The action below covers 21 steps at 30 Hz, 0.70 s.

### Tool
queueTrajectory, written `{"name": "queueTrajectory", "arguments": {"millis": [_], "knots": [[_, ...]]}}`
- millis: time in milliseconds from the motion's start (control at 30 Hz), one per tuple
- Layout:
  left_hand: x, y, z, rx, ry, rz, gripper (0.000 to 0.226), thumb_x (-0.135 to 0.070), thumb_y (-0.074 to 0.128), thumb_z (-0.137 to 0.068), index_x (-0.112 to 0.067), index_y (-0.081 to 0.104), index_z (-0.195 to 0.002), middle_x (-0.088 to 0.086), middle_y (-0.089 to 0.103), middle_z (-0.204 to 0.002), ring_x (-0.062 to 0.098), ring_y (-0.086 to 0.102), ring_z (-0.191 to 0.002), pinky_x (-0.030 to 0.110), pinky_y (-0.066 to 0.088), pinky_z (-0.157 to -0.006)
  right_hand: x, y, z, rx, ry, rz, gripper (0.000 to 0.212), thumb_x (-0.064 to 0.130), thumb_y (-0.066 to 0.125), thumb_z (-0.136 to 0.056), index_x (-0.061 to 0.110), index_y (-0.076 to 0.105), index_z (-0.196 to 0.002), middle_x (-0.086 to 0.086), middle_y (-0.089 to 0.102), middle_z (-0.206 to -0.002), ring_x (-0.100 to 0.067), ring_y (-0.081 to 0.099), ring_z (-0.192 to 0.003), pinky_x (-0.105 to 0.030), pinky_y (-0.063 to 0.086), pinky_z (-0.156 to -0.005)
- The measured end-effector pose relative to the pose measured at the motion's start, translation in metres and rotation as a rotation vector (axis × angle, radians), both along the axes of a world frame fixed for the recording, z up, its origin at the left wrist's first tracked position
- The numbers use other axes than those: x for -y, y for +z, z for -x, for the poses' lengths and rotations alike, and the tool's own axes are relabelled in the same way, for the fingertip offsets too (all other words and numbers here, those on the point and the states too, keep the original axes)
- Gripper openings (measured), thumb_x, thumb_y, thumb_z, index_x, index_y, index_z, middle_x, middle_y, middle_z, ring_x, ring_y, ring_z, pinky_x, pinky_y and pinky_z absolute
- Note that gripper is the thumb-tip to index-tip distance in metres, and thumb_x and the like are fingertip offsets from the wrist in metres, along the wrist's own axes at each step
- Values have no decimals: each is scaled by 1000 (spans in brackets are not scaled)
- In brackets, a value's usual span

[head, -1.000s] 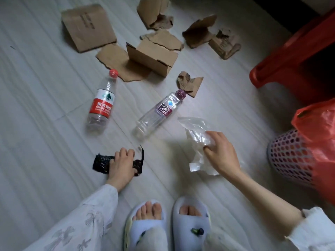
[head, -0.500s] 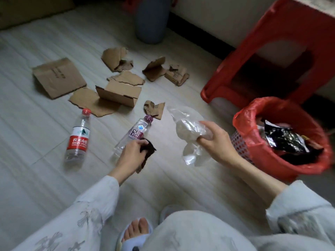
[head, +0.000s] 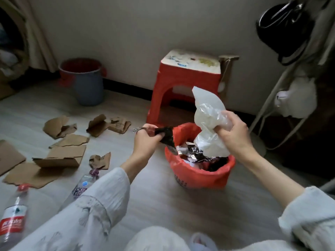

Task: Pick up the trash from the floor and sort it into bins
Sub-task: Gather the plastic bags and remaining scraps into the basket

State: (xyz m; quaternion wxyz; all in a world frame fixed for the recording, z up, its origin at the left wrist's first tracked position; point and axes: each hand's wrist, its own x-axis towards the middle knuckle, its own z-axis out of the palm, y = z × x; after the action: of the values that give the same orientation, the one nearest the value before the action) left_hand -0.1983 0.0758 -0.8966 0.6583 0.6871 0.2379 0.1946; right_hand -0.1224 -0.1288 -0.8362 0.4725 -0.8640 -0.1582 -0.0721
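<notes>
Both hands holding trash over the red-lined bin (head: 197,175).
Your right hand (head: 233,131) has its fingers curled around the clear plastic bag (head: 208,122), hanging above the bin's right half. Your left hand (head: 146,140) pinches the black wrapper (head: 167,135) at the bin's left rim. Two bottles (head: 12,218) and cardboard scraps (head: 59,156) lie on the floor (head: 163,201) to your left; a grey bucket (head: 85,82) and red stool (head: 188,77) stand by the wall.

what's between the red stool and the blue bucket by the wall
Nothing: in the head view the floor between the blue bucket and the red stool is bare, with only the dark baseboard behind it.
</notes>
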Motion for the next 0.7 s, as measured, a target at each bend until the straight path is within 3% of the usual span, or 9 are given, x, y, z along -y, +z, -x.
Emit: {"name": "queueTrajectory", "arguments": {"millis": [167, 233, 300, 367, 500, 600, 700], "knots": [[46, -14, -66, 27, 34, 248, 16, 4, 61, -82, -12, 58, -81, 7, 64, -78, 23, 63, -78, 33, 52, -76, 44, -12, -14, 83, -210, -4, 41, 5, 64, -82, 11, 57, -122, -4, 55, -122, -20, 52, -113, -23, 37, -90], [57, -33, -90, -25, 19, 234, 19, 6, 58, -82, -13, 58, -79, 7, 64, -75, 22, 66, -72, 30, 56, -71, 57, -16, -21, 92, -268, -6, 40, 2, 62, -82, 11, 58, -121, -4, 55, -121, -19, 51, -112, -23, 37, -92], [66, -58, -116, -120, -19, 224, 10, 3, 60, -81, -5, 61, -86, 10, 65, -79, 27, 67, -76, 38, 57, -75, 69, -23, -27, 83, -291, 1, 40, 1, 62, -82, 13, 58, -120, 0, 54, -119, -14, 50, -109, -22, 37, -93], [76, -80, -137, -228, -44, 228, 17, 3, 61, -83, -3, 57, -99, 10, 60, -83, 23, 61, -68, 33, 56, -63, 80, -34, -30, 61, -301, 12, 41, 1, 61, -82, 14, 58, -120, 5, 52, -116, -8, 47, -107, -19, 35, -92], [87, -112, -156, -390, -44, 129, 16, -1, 67, -81, -5, 52, -89, 17, 60, -96, 22, 58, -64, 26, 54, -46, 93, -52, -26, -9, -307, 25, 42, 1, 62, -82, 16, 57, -122, 9, 50, -116, -4, 45, -105, -15, 31, -89], [86, -123, -160, -505, -144, 141, 31, -15, 73, -79, 7, 56, -95, 17, 59, -103, 27, 58, -86, 34, 58, -65, 95, -62, -24, -56, -277, 69, 43, 3, 62, -83, 16, 56, -123, 8, 51, -119, -7, 47, -110, -17, 33, -92], [83, -118, -150, -557, -227, 95, 41, -24, 72, -81, 8, 56, -102, 13, 55, -96, 26, 55, -87, 36, 51, -74, 92, -60, -17, -80, -241, 105, 41, 5, 62, -84, 16, 55, -123, 10, 50, -120, -8, 47, -111, -16, 31, -91]]}}
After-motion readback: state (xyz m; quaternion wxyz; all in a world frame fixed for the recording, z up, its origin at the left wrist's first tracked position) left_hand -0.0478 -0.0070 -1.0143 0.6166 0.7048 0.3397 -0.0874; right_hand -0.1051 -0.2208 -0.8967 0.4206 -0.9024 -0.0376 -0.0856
